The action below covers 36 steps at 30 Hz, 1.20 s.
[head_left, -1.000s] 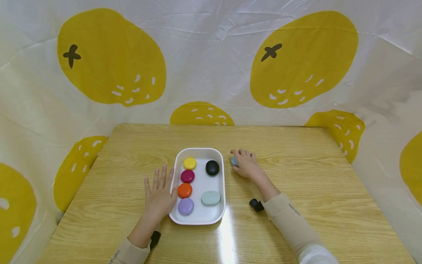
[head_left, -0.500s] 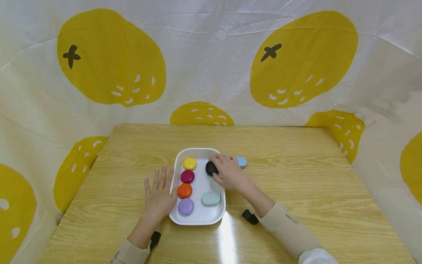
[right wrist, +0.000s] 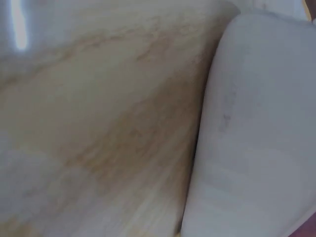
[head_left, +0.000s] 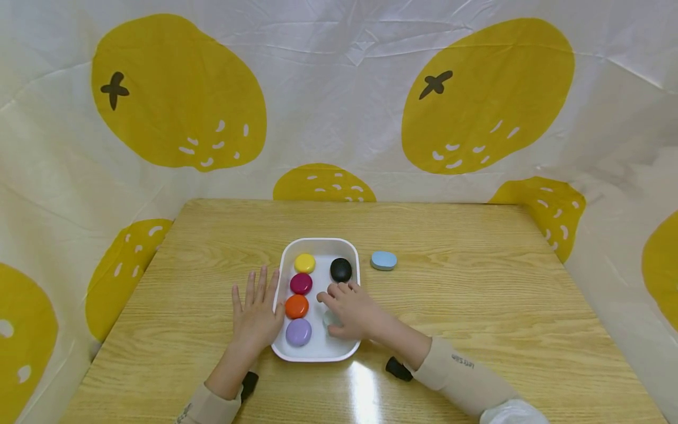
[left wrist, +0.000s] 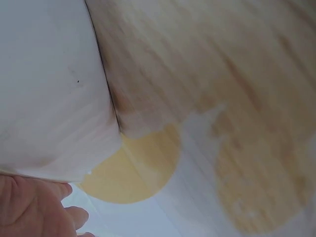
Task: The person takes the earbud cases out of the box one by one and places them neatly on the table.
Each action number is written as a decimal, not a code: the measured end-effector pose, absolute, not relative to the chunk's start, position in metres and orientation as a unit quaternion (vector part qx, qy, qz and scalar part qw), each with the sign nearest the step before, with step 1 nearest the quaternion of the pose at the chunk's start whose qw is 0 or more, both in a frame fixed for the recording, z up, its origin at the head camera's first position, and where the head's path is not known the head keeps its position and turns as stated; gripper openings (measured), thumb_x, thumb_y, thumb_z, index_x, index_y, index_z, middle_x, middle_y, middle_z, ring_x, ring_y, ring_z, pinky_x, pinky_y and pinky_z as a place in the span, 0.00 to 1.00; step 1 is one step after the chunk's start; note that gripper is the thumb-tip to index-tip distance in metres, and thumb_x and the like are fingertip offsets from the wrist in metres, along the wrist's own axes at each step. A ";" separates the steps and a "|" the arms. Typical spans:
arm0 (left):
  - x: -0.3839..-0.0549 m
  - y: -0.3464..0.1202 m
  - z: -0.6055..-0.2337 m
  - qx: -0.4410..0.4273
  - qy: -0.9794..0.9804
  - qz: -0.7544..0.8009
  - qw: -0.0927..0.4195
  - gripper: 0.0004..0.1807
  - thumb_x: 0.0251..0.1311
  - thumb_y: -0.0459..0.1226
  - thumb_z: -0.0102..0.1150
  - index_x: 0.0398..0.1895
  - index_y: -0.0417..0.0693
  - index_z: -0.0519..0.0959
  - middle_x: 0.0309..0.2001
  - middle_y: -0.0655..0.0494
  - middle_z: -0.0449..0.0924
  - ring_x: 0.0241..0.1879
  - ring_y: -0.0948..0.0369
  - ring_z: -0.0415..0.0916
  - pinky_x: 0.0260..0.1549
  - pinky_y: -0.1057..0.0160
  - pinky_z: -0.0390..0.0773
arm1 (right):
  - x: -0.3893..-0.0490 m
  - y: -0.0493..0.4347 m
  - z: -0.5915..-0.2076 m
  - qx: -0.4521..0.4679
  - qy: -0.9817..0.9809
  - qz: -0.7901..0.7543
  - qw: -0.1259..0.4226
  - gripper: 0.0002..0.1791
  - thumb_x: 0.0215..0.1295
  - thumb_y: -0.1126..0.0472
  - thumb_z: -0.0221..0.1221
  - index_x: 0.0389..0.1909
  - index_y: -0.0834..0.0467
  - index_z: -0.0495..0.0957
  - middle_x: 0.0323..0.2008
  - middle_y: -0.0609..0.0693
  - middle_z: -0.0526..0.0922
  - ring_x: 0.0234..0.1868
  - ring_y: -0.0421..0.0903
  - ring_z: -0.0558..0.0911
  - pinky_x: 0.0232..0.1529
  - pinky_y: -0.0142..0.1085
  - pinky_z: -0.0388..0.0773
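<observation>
**Six Pebbles Inside the Tray, One Outside; Work at the Pale Green Pebble Unfinished**

I found the white tray (head_left: 322, 277) on the desk (head_left: 477, 282) holding six smooth pebble-shaped pieces. Down its left side ran a close-set column: the yellow pebble (head_left: 304, 263) at the far end, then the crimson pebble (head_left: 301, 284), the orange pebble (head_left: 296, 306) and the lavender pebble (head_left: 299, 331). The black pebble (head_left: 341, 270) sat at the far right, apart from that column. The pale green pebble (head_left: 331, 320) lay nearer on the right side, partly covered by my right grip (head_left: 355, 309).

My right thumb and index finger stood apart around that green piece; I could not tell whether they had closed on it, and the right wrist view showed no fingers. My left grip (head_left: 256, 315) lay flat with its fingers spread at the tray's left rim, clamped on nothing.

Progress, as I judged it: six of seven pieces were inside, and the four-piece column looked orderly. Outstanding were the green piece under my hand and the light blue pebble (head_left: 384, 260), which lay untouched on the desk, just beyond the right rim.
</observation>
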<state>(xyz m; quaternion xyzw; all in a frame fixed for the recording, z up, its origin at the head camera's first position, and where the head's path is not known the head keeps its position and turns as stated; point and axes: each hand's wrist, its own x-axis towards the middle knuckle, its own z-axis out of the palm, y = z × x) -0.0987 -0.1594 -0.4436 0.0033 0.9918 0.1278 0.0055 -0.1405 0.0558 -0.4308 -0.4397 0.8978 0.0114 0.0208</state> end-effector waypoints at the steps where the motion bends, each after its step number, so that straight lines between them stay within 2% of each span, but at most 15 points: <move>1: -0.099 -0.160 -0.444 0.004 0.992 0.128 0.005 0.35 0.64 0.44 0.42 0.72 0.47 0.46 0.72 0.44 0.35 0.70 0.45 0.27 0.62 0.38 0.28 | -0.139 0.055 -0.431 -0.442 0.897 0.020 0.020 0.26 0.54 0.43 0.55 0.53 0.49 0.66 0.41 0.46 0.69 0.44 0.45 0.69 0.48 0.39 0.65; 11: -0.099 -0.160 -0.443 0.003 0.991 0.132 0.006 0.35 0.64 0.44 0.42 0.72 0.47 0.46 0.72 0.43 0.36 0.70 0.44 0.27 0.62 0.38 0.28 | -0.134 0.048 -0.437 -0.455 0.887 0.081 -0.005 0.23 0.50 0.47 0.57 0.47 0.50 0.66 0.35 0.45 0.69 0.37 0.44 0.70 0.39 0.35 0.63; 21: -0.099 -0.159 -0.443 0.000 0.991 0.136 0.015 0.35 0.64 0.45 0.41 0.72 0.48 0.45 0.72 0.44 0.35 0.70 0.45 0.26 0.62 0.40 0.22 | -0.130 0.044 -0.439 -0.453 0.886 0.098 -0.023 0.23 0.49 0.48 0.60 0.44 0.51 0.67 0.35 0.46 0.69 0.36 0.43 0.71 0.35 0.33 0.63; 30: -0.098 -0.160 -0.444 0.004 0.991 0.136 0.009 0.35 0.64 0.45 0.42 0.72 0.48 0.45 0.72 0.43 0.35 0.70 0.45 0.27 0.62 0.38 0.25 | -0.137 0.045 -0.435 -0.460 0.886 0.047 -0.041 0.21 0.49 0.49 0.62 0.41 0.52 0.67 0.33 0.46 0.68 0.35 0.44 0.70 0.37 0.33 0.65; 36: -0.099 -0.160 -0.445 0.002 0.991 0.135 0.013 0.36 0.64 0.45 0.41 0.72 0.48 0.44 0.72 0.44 0.34 0.70 0.45 0.26 0.61 0.39 0.23 | -0.153 0.058 -0.408 -0.441 0.893 -0.071 -0.048 0.18 0.51 0.56 0.62 0.43 0.53 0.69 0.37 0.47 0.69 0.41 0.46 0.69 0.43 0.38 0.65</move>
